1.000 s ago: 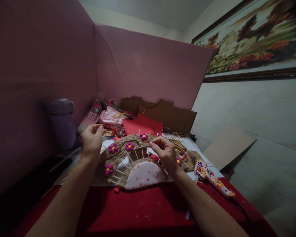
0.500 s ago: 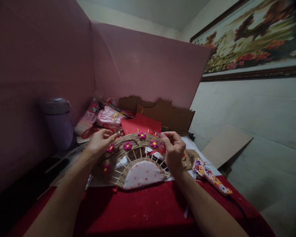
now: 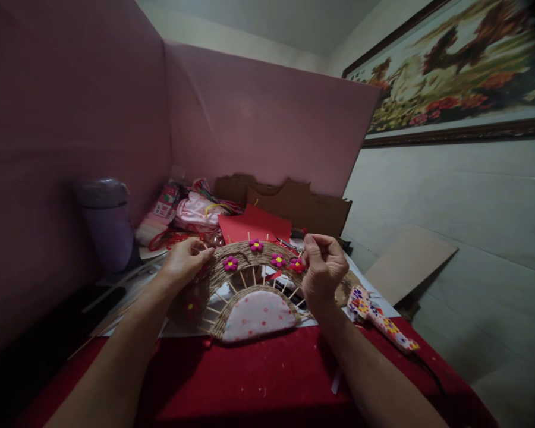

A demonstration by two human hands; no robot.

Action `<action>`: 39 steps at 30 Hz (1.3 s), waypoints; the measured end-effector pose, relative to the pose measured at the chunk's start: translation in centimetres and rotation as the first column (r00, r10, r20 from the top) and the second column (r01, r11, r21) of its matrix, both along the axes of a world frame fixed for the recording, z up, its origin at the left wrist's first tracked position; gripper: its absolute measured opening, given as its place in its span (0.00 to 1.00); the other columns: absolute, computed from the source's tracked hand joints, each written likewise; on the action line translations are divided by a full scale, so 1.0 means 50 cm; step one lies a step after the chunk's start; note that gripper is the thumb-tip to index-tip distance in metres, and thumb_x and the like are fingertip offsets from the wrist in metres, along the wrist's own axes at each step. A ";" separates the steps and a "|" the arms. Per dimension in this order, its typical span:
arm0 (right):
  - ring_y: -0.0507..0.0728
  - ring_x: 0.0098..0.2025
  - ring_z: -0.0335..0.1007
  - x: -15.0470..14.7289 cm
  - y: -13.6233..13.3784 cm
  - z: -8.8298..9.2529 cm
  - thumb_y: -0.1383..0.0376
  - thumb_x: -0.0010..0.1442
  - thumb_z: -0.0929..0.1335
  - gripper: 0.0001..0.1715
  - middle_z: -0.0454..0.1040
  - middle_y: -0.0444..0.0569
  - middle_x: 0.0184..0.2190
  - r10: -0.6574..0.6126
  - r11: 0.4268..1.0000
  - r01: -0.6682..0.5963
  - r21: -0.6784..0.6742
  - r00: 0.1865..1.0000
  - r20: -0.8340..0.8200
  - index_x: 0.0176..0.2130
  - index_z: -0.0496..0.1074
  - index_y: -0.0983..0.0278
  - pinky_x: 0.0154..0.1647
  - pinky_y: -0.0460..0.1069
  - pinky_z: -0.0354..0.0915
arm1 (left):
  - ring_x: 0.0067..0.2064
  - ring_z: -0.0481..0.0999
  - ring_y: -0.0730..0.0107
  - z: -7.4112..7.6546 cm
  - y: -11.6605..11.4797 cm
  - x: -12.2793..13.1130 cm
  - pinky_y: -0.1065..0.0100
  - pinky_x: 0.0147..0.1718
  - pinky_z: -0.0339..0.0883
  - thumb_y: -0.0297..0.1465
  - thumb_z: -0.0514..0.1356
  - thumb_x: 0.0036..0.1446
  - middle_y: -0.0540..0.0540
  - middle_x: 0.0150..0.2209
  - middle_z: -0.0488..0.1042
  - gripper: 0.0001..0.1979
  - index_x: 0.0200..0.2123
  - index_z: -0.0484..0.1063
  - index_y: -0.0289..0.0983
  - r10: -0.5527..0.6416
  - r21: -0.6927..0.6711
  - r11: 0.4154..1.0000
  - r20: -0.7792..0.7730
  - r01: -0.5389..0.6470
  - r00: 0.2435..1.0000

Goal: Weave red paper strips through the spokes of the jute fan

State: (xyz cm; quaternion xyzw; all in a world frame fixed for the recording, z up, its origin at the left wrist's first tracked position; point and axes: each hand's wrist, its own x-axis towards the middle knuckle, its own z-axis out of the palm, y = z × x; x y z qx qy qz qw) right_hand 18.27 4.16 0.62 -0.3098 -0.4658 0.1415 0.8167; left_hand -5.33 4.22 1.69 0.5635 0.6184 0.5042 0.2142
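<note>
A half-round fan [image 3: 245,255] of thin sticks woven with brown twine stands tilted over the table. Pink flowers with yellow centres [image 3: 230,263] dot its outer band, and its inner half-disc [image 3: 261,316] is white cloth with reddish dots. My left hand [image 3: 185,260] is closed at the upper left rim, thumb along the twine. At the upper right, beside a flower and the stick ends, my right hand [image 3: 323,267] has thumb and forefinger pinched together. A tiny red bit [image 3: 305,230] shows at those fingertips; its kind is unclear.
A red cloth [image 3: 249,380] covers the near table. A flower-patterned glue gun [image 3: 383,321] lies at the right. Behind the fan are red paper [image 3: 256,224], cardboard [image 3: 303,205] and bagged craft supplies [image 3: 198,211]. A purple tumbler [image 3: 107,229] stands at the left.
My right hand has moved right and slightly up, away from the fan's rim, uncovering the flower at the right. My left hand has shifted slightly, covering one flower at the left.
</note>
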 end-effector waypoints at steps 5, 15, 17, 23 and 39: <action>0.48 0.20 0.57 0.005 0.000 0.010 0.60 0.52 0.69 0.10 0.63 0.40 0.19 -0.032 0.999 0.034 0.029 0.999 -0.044 0.28 0.69 0.65 0.22 0.45 0.57 | 0.26 0.71 0.64 -0.008 0.007 -0.007 0.68 0.24 0.59 0.43 0.62 0.37 0.46 0.21 0.73 0.15 0.23 0.72 0.36 0.017 0.021 1.000 -0.030 -0.016 0.999; 0.49 0.21 0.60 -0.004 -0.013 -0.002 0.61 0.53 0.69 0.09 0.66 0.41 0.21 -0.044 0.999 0.043 0.025 0.997 0.065 0.29 0.70 0.65 0.21 0.44 0.58 | 0.34 0.75 0.57 0.019 -0.016 -0.015 0.65 0.29 0.64 0.49 0.62 0.37 0.40 0.30 0.76 0.26 0.32 0.72 0.32 0.084 -0.026 0.996 -0.017 -0.085 0.996; 0.49 0.22 0.61 -0.007 -0.015 -0.004 0.62 0.53 0.69 0.08 0.67 0.41 0.21 -0.041 0.999 0.038 0.033 0.996 0.081 0.29 0.70 0.65 0.22 0.44 0.58 | 0.36 0.75 0.57 0.025 -0.037 -0.015 0.64 0.31 0.65 0.47 0.64 0.37 0.40 0.32 0.76 0.26 0.34 0.71 0.32 0.071 -0.056 0.996 0.020 -0.070 0.997; 0.49 0.22 0.61 -0.010 -0.022 -0.004 0.61 0.54 0.68 0.09 0.67 0.41 0.20 -0.039 0.999 0.038 0.011 0.989 0.140 0.28 0.70 0.65 0.23 0.45 0.58 | 0.39 0.75 0.56 -0.003 -0.084 -0.033 0.64 0.34 0.66 0.45 0.68 0.30 0.41 0.33 0.76 0.31 0.37 0.70 0.32 0.042 -0.102 0.994 0.161 -0.026 0.986; 0.50 0.22 0.62 -0.008 -0.019 -0.010 0.62 0.55 0.68 0.08 0.67 0.41 0.21 -0.024 1.000 0.024 0.000 0.981 0.194 0.29 0.69 0.65 0.23 0.45 0.59 | 0.22 0.73 0.66 -0.017 -0.092 -0.055 0.69 0.19 0.62 0.33 0.70 0.30 0.53 0.21 0.70 0.37 0.48 0.64 0.35 -0.112 -0.246 0.954 0.236 0.170 0.965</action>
